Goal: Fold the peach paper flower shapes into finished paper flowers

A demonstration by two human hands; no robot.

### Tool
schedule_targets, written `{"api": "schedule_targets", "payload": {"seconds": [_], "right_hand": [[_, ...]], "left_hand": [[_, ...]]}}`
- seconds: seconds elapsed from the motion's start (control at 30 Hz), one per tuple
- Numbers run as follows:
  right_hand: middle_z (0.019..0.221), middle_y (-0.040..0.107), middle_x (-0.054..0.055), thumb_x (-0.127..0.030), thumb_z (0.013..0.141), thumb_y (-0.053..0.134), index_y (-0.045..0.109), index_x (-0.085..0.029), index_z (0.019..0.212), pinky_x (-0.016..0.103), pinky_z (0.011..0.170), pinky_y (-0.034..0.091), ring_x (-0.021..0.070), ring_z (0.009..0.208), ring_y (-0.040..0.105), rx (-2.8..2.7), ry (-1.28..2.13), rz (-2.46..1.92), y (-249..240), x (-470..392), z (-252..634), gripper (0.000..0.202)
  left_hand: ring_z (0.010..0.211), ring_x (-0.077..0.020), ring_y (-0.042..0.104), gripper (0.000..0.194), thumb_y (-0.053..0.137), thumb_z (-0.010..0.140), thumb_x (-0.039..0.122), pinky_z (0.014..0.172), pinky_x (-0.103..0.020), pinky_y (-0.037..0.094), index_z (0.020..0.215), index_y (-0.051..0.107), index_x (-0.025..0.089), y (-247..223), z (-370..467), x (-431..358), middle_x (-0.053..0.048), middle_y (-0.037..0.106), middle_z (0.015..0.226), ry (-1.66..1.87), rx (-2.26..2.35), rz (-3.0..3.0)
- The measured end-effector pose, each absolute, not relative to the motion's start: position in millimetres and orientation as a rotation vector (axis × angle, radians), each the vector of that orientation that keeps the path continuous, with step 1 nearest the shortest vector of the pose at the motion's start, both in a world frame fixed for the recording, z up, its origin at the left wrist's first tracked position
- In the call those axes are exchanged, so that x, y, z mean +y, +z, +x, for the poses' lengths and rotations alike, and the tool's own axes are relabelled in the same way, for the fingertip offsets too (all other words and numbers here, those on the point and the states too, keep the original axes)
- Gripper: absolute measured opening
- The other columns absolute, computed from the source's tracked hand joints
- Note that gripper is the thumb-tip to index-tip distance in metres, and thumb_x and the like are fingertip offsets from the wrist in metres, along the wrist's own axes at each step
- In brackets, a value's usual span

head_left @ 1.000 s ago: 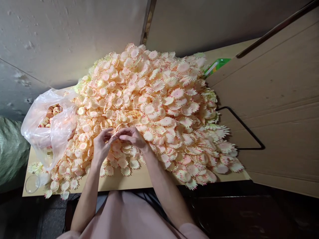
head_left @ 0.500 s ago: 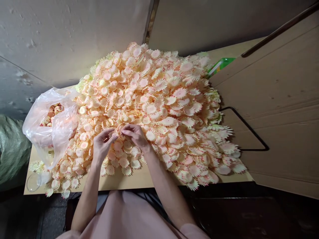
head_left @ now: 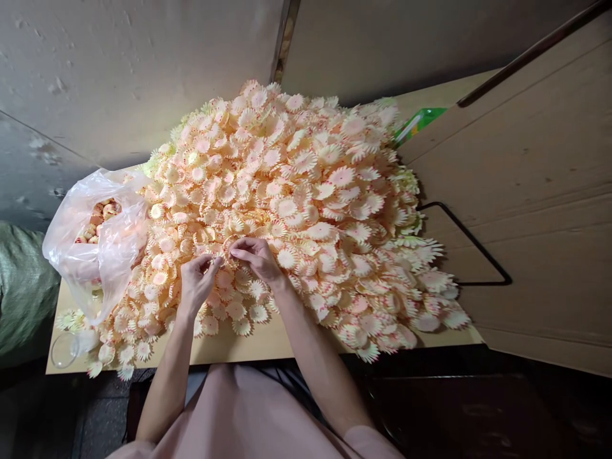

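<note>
A broad heap of pale cream-pink artificial flower pieces [head_left: 287,207], disc-shaped with notched, red-tipped edges, covers most of the table. Over the near middle of the heap my left hand [head_left: 197,280] is closed in a pinch, thumb against the fingers. My right hand [head_left: 258,258] is just right of it, thumb and forefinger also pinched together. The fingertips of both hands are close to each other. Whatever they pinch is small and blends with the pale pieces behind, so I cannot make it out.
A translucent plastic bag [head_left: 124,245] with small rounded pink-cream pieces lies at the left. A clear round lid or cup [head_left: 64,350] is at the table's near left corner. Cardboard [head_left: 535,210] with a black bent rod [head_left: 473,236] borders the right. A green packet [head_left: 421,124] lies behind.
My left hand has shifted very slightly right, and the right hand slightly left. Both remain pinched. The view has moved a little.
</note>
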State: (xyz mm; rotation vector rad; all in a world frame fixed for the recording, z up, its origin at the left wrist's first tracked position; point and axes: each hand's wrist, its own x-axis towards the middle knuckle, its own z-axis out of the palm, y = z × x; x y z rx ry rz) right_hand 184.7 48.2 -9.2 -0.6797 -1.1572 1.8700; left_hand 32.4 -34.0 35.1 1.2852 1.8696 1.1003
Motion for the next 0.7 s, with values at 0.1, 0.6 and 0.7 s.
{"api": "schedule_targets", "payload": {"seconds": [0.1, 0.6, 0.7], "right_hand": [[0.074, 0.069, 0.001, -0.038, 0.076, 0.078, 0.073, -0.018, 0.078, 0.026, 0.069, 0.05, 0.0129, 0.069, 0.061, -1.23, 1.852, -0.662, -9, 48, 185, 0.021], [0.083, 0.074, 0.002, -0.034, 0.068, 0.086, 0.077, -0.02, 0.089, 0.031, 0.084, 0.054, 0.0164, 0.083, 0.068, -1.301, 1.971, -0.474, -4, 47, 183, 0.026], [0.082, 0.074, 0.003, -0.037, 0.069, 0.085, 0.077, -0.018, 0.084, 0.031, 0.079, 0.053, 0.0165, 0.079, 0.066, -1.353, 1.954, -0.448, -1, 48, 186, 0.026]], "left_hand": [[0.049, -0.0084, 0.038, 0.042, 0.06, 0.085, 0.05, 0.048, -0.022, 0.028, 0.063, 0.064, 0.014, 38, 34, -33, 0.002, 0.05, 0.051, 1.067, 1.892, 1.323], [0.044, -0.0057, 0.029, 0.061, 0.056, 0.083, 0.061, 0.046, -0.023, 0.019, 0.044, 0.047, 0.015, 41, 39, -29, 0.004, 0.032, 0.043, 1.015, 1.874, 1.303], [0.044, -0.0065, 0.032, 0.061, 0.059, 0.081, 0.063, 0.047, -0.022, 0.021, 0.046, 0.055, 0.013, 38, 37, -28, 0.003, 0.037, 0.042, 0.994, 1.873, 1.33]]}}
